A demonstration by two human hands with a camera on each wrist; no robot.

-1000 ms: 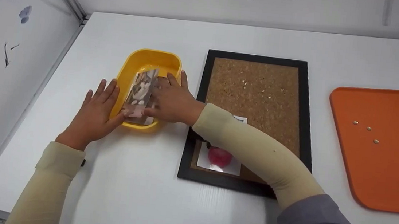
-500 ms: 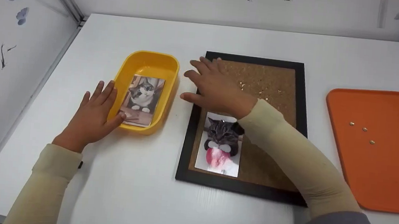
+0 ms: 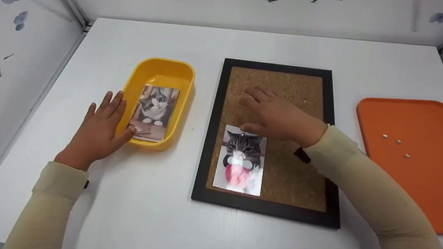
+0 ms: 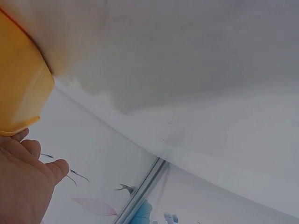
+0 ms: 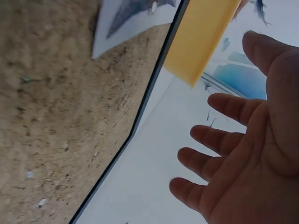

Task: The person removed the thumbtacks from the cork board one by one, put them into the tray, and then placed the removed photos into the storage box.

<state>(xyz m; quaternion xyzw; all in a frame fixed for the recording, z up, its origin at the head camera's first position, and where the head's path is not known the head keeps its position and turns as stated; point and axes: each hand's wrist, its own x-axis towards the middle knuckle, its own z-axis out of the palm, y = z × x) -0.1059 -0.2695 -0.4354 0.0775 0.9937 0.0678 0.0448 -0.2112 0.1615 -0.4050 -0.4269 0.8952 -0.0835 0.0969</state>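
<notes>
My left hand (image 3: 101,127) rests on the left rim of the yellow tub (image 3: 184,114), fingers straight and thumb over the near edge. Inside the tub lies a photo of a grey-and-white cat (image 3: 153,114). Over the black-framed cork board (image 3: 297,180) my right hand (image 3: 281,116) hovers with spread fingers and nothing in them. A photo of a tabby cat with a pink object (image 3: 241,161) lies at the board's lower left, with a small shiny pin at its top edge. In the right wrist view the fingers (image 5: 219,140) are extended above the cork.
An orange tray (image 3: 422,192) lies at the right of the white table (image 3: 135,214), with several small gold pins (image 3: 398,142) on it. White panels with printed flowers stand behind and at the left.
My right hand has let go of the cat photo in the yellow tub and moved right, over the cork board. The photo now lies flat in the tub. My left hand stays at the rim.
</notes>
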